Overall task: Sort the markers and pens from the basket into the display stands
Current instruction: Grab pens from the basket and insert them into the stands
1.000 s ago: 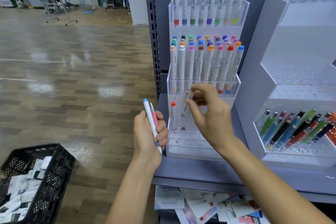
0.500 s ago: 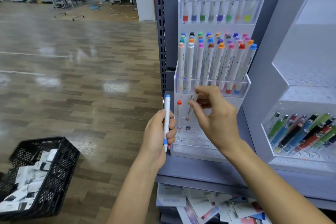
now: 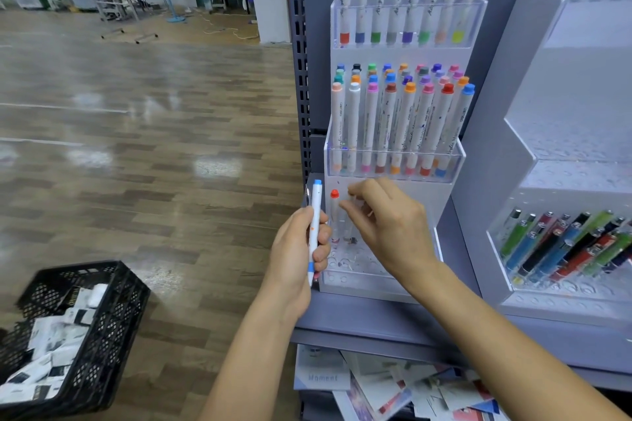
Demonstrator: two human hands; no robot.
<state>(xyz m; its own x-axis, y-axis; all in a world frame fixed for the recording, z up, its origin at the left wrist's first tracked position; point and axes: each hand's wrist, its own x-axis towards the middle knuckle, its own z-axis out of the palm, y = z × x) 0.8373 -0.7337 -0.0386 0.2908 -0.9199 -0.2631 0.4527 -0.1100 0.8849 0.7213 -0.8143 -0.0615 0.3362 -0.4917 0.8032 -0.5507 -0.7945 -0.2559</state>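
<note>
The right hand (image 3: pixel 390 229) curls its thumb and fingertips round the top of a pale marker (image 3: pixel 349 231). This is a slim round barrel, blurred, standing in the lowest tier of the marker stand (image 3: pixel 448 161). Just left of it in that tier stands one red-capped marker (image 3: pixel 334 212), upright and white-barrelled. The left hand (image 3: pixel 297 249) hovers at the stand's left edge, fist closed round one blue-capped marker (image 3: pixel 316 225). That marker is held upright, its white barrel banded blue near the bottom. A thin metal clip of a second pen peeps out behind it.

The stand is clear glossy acrylic in three stepped tiers, the lowest floor drilled with round holes. Its middle tier carries a front row of eight white markers with coloured caps, with more rows behind. Its top tier holds eight long white markers, coloured ends down.

Right of the stand is a white stepped pen stand (image 3: pixel 513 133) whose low tier holds glossy pens (image 3: pixel 561 249), leaning and too crowded to count. Far left of the stand and lower, on the wood-pattern floor, sits one black plastic lattice basket (image 3: pixel 113 311) holding white packets.
</note>
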